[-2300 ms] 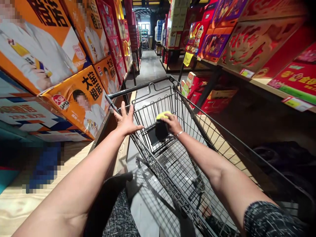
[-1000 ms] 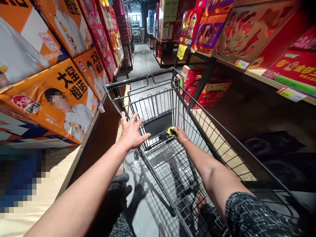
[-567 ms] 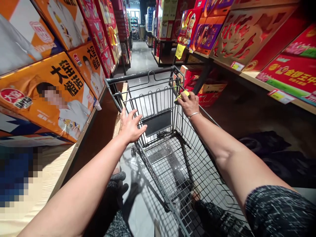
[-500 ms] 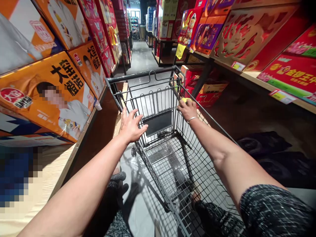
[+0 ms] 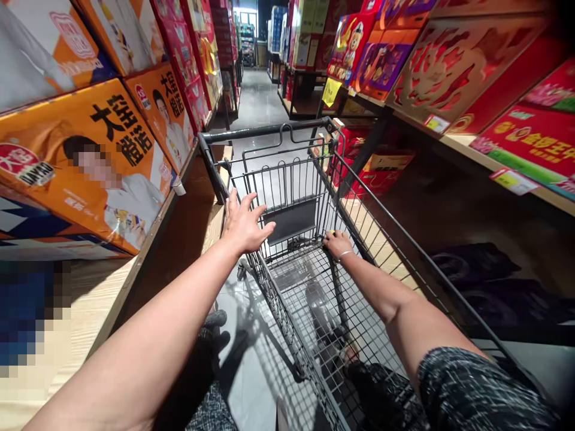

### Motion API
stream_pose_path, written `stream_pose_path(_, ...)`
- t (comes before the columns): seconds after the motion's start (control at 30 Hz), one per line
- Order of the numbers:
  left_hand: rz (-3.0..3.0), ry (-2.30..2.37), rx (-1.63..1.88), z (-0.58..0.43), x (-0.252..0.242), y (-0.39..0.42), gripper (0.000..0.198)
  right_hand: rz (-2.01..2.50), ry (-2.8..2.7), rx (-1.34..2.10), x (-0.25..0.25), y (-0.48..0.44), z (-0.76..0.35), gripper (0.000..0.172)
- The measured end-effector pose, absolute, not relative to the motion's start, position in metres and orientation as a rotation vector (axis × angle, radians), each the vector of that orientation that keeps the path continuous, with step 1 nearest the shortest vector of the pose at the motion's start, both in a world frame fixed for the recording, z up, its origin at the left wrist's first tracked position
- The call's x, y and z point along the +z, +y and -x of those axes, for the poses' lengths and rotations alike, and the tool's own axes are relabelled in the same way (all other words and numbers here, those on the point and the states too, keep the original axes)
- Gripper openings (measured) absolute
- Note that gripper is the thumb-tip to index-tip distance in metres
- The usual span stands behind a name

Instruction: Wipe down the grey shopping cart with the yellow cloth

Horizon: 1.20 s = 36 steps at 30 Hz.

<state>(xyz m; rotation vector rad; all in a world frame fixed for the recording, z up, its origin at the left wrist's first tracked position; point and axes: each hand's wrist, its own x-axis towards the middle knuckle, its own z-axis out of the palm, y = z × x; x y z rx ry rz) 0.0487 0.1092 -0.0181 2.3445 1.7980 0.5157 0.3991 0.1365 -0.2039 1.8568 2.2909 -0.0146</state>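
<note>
A dark wire shopping cart [image 5: 287, 323] stands before me, its handle bar [image 5: 265, 130] at the far end. My left hand [image 5: 246, 222] rests at the cart's left rim with its fingers spread and nothing in it. Reaching down inside the basket, my right hand [image 5: 338, 244] is closed around a small yellow object [image 5: 332, 231], mostly hidden by the fingers. That hand is near the rear of the basket, low over the wire floor. A grey panel [image 5: 291, 220] is fixed to the rear wires between my hands.
Orange boxes [image 5: 90, 161] line a wooden shelf on the left. Red and gold boxes [image 5: 444, 66] fill the right shelf, with price tags [image 5: 513, 179] along its edge. A yellow tag [image 5: 331, 92] hangs there. The aisle floor [image 5: 260, 90] runs ahead between shelves.
My right hand has moved down from the cart's right rim into the basket, still closed on the yellow object. My left hand has stayed at the left rim, fingers spread. The view has shifted slightly.
</note>
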Motion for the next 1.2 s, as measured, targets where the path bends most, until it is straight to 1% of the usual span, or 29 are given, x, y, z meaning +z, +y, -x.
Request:
stream_pose_path(0.07, -2.341, 1.798, 0.505, -0.049, -0.015, 0.108, 0.059, -1.912, 2.340, 0.135, -0.169, 0.150, -0.401, 0.038)
stream_pose_path(0.17, -2.315, 1.855, 0.486, -0.052, -0.009, 0.103, 0.058, -2.060, 2.442, 0.402, -0.117, 0.157, -0.407, 0.041)
stream_pose_path(0.27, -2.294, 1.960, 0.478, -0.059, -0.003, 0.090, 0.057, -2.183, 2.481, 0.496, -0.092, 0.141, -0.418, 0.040)
stream_pose_path(0.33, -2.331, 1.947, 0.445, -0.066, -0.001, 0.075, 0.062, -2.155, 2.432, 0.421, -0.100, 0.119, -0.425, 0.040)
stream_pose_path(0.4, -2.422, 1.810, 0.349, -0.071, -0.003, 0.059, 0.067, -2.040, 2.346, 0.263, -0.124, 0.090, -0.428, 0.039)
stream_pose_path(0.43, -2.474, 1.713, 0.296, -0.073, -0.004, 0.051, 0.066, -1.976, 2.298, 0.173, -0.139, 0.074, -0.428, 0.038)
stream_pose_path(0.53, -2.587, 1.499, 0.257, -0.073, -0.012, 0.034, 0.054, -1.859, 2.184, -0.039, -0.183, 0.033, -0.422, 0.029)
stream_pose_path(0.63, -2.615, 1.492, 0.348, -0.069, -0.019, 0.029, 0.048, -1.839, 2.141, -0.136, -0.200, 0.014, -0.416, 0.019)
stream_pose_path(0.73, -2.621, 1.500, 0.404, -0.067, -0.022, 0.030, 0.044, -1.879, 2.137, -0.145, -0.180, 0.026, -0.416, 0.017)
stream_pose_path(0.8, -2.616, 1.494, 0.444, -0.067, -0.023, 0.031, 0.043, -1.925, 2.173, -0.085, -0.150, 0.042, -0.421, 0.022)
stream_pose_path(0.93, -2.608, 1.485, 0.499, -0.067, -0.025, 0.030, 0.043, -2.059, 2.412, 0.247, -0.076, 0.064, -0.439, 0.033)
stream_pose_path(1.0, -2.593, 1.507, 0.519, -0.065, -0.026, 0.030, 0.045, -2.130, 2.463, 0.415, -0.053, 0.058, -0.448, 0.035)
stream_pose_path(1.07, -2.575, 1.534, 0.533, -0.064, -0.028, 0.030, 0.048, -2.139, 2.436, 0.457, -0.049, 0.039, -0.454, 0.036)
stream_pose_path(1.1, -2.569, 1.540, 0.534, -0.063, -0.028, 0.030, 0.050, -2.115, 2.413, 0.415, -0.055, 0.026, -0.456, 0.036)
stream_pose_path(1.2, -2.563, 1.540, 0.531, -0.063, -0.030, 0.030, 0.051, -2.068, 2.294, 0.079, -0.097, -0.015, -0.453, 0.025)
